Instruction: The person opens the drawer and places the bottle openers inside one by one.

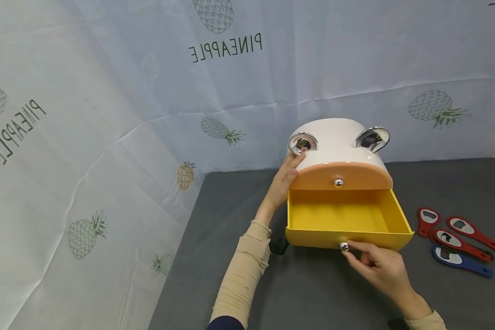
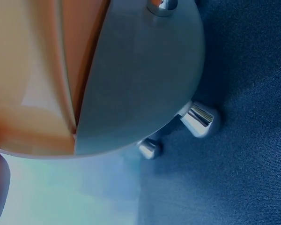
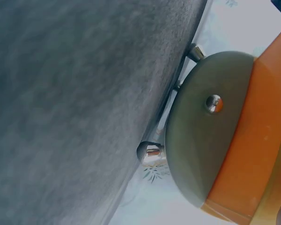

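A rounded white box of drawers [image 1: 334,140] stands at the back, with two chrome rings on its top. Its yellow middle drawer [image 1: 313,239] is pulled well out and has nothing inside. With thumb and forefinger my right hand [image 1: 381,270] pinches the round silver knob [image 1: 344,246] on that drawer's front. Flat along the box's left side lies my left hand [image 1: 281,185], fingertips by the left chrome ring [image 1: 303,142]. The orange top drawer [image 1: 316,178] is closed. Below, the wrist views show a closed grey-green drawer [image 3: 199,136] with its own knob [image 3: 214,103].
Several bottle openers lie to the right of the box, among them a red one [image 1: 428,222] and a blue one [image 1: 464,262]. Short chrome legs [image 2: 199,119] hold the box above the dark grey tabletop [image 1: 321,293]. A pineapple-print cloth [image 1: 272,133] hangs behind.
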The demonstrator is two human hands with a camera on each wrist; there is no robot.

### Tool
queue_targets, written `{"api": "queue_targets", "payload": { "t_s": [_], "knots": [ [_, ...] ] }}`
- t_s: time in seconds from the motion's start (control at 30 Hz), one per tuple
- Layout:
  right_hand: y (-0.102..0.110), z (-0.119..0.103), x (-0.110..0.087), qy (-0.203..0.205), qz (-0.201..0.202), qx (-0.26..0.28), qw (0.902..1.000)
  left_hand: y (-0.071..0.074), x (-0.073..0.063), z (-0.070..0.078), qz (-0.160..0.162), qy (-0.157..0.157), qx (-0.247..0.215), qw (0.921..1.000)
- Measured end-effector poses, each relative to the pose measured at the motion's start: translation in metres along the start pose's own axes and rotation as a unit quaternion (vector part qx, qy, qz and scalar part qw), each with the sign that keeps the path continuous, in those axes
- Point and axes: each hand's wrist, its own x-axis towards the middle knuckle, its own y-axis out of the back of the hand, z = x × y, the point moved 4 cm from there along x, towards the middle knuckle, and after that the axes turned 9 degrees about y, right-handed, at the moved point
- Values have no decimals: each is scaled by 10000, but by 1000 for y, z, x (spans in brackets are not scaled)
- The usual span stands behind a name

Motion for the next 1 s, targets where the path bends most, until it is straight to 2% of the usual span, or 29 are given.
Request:
{"api": "queue_targets", "payload": {
  "t_s": [0.13, 0.3, 0.43, 0.53, 0.63, 0.73, 0.87, 1.0],
  "knots": [
    [5, -1, -3, 56, 38, 48, 10000, 0, -1, -1, -17, 140, 38, 9999],
    [9, -9, 2, 77, 54, 239, 9997, 0, 0, -1, -27, 127, 23, 9999],
    [10, -13, 3, 108, 107, 289, 9995, -4, 7, -24, 61, 92, 60, 9999],
    [13, -20, 13, 167, 158, 337, 9992, -6, 11, -41, 165, 46, 79, 9998],
    [18, -32, 34, 193, 172, 340, 9991, -6, 11, -41, 181, 74, 95, 9998],
    [22, -43, 53, 120, 1, 216, 9997, -6, 11, -41, 176, 127, 68, 9997],
    [25, -49, 61, -34, -230, 72, 9997, -7, 10, -41, 137, 85, 41, 9999],
    [24, -47, 60, -48, -254, 218, 9994, -7, 10, -40, 120, 1, 29, 9999]
  ]
}}
